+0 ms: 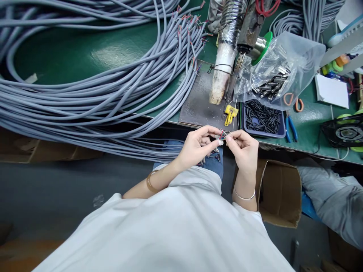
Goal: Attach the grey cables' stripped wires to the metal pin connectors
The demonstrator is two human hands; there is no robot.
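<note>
At the bench's front edge, over my lap, my left hand (pixel 198 145) pinches a small connector with thin coloured wires (pixel 221 134), one of them red. My right hand (pixel 244 149) meets it from the other side, thumb and fingertips closed on the thin wires; the exact grip is too small to make out. Below my left hand, several connectors (pixel 210 158) on cable ends rest at my lap, partly hidden. A yellow clip-like holder (pixel 231 114) lies just beyond my fingers on a dark board (pixel 193 109), with a thin solder-like strand beside it.
Bundles of grey cable (pixel 113 90) with stripped ends cover the bench's left. A soldering iron (pixel 235 73) points down beside a wrapped tube (pixel 225 64). To the right are a blue tray (pixel 280 130) of black pieces, a plastic bag (pixel 303 56), pliers (pixel 290 126) and a cardboard box (pixel 279 196).
</note>
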